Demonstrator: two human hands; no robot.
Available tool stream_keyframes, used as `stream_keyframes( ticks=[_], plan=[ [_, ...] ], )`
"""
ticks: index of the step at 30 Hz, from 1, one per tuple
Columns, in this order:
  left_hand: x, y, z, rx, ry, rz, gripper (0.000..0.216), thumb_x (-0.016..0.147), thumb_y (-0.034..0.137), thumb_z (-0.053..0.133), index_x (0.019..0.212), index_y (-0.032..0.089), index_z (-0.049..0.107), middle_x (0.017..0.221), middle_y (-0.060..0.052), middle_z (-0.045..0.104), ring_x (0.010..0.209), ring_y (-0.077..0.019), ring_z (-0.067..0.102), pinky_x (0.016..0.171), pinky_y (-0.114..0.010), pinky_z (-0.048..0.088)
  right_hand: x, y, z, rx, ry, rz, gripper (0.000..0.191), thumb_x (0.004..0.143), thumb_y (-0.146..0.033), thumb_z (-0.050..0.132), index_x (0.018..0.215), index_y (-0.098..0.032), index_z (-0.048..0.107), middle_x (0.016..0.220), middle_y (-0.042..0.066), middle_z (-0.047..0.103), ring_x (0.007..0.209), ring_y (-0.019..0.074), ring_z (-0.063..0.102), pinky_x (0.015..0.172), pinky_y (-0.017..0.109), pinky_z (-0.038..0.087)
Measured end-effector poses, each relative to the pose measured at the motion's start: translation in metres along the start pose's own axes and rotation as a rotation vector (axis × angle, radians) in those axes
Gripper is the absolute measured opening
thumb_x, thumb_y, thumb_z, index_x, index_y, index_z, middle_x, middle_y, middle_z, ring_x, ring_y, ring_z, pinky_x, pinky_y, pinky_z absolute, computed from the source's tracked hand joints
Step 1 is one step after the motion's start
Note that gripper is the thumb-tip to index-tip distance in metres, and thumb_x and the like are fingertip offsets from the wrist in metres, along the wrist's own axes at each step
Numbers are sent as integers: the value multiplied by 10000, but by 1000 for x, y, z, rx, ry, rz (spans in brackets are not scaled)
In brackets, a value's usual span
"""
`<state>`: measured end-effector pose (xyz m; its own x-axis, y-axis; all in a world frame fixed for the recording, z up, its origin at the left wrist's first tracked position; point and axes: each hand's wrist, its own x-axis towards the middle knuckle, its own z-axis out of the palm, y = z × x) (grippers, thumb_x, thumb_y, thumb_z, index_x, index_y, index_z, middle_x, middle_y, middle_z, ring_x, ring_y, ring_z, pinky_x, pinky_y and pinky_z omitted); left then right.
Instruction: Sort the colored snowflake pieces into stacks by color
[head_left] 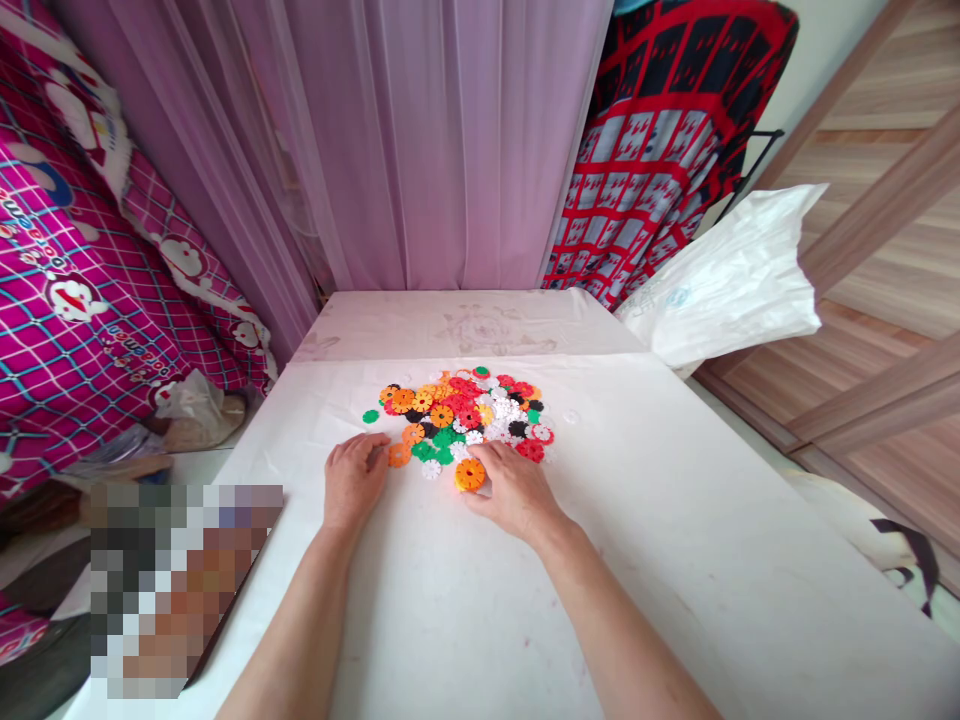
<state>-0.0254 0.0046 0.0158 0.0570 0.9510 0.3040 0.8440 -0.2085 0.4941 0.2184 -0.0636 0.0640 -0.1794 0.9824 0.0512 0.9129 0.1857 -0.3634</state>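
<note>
A pile of plastic snowflake discs (pixel 465 415) in orange, red, green, black and white lies on the white table. My right hand (pixel 517 490) is at the pile's near edge, with thumb and fingers closed round a short stack of orange snowflake discs (pixel 470 475). On the pile's left side is my left hand (pixel 355 480), its fingers curled and the tips at an orange snowflake disc (pixel 398 455). A single green disc (pixel 370 416) lies apart, just beyond my left hand. White discs (pixel 431 469) lie between my hands.
The table (pixel 675 560) has a pale cloth cover. A blurred-out flat object (pixel 202 590) rests at its left edge. A white plastic bag (pixel 735 280) stands at the right edge. Purple curtains (pixel 450 150) hang behind, with a pink patterned cloth (pixel 112 250) at left.
</note>
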Motion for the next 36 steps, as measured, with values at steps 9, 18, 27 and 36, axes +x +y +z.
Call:
stream_keyframes(
  ticks=[9,18,27,36],
  plan=[
    [-1,-1,1,-1,6,-3,286,847,321,454,980,238,693,1078,-57,735,1077,-257,631,977,-422,432,2,0,3,-30,-13,-4,381,819,-308,620,1183,-204,576,1124,85,645,1083,229,585,862,318,447],
    [0,-3,2,5,6,17,290,845,310,452,983,230,694,1074,-58,735,1052,-253,641,953,-412,443,2,2,7,-39,-26,26,500,791,-323,642,1266,-199,543,1160,88,655,1083,236,592,879,318,449],
    [-1,-4,3,9,15,16,289,850,307,450,989,229,691,1084,-60,732,1065,-253,637,974,-416,437,0,1,4,-12,-11,34,554,780,-301,658,1306,-194,518,1161,99,664,1067,239,606,868,324,456],
    [-1,-5,4,15,37,12,298,842,308,451,976,237,708,1073,-59,738,1060,-267,640,962,-432,454,58,44,-25,-127,48,99,355,849,-195,567,1196,-242,627,1237,71,607,1154,207,547,923,303,426]
  ],
)
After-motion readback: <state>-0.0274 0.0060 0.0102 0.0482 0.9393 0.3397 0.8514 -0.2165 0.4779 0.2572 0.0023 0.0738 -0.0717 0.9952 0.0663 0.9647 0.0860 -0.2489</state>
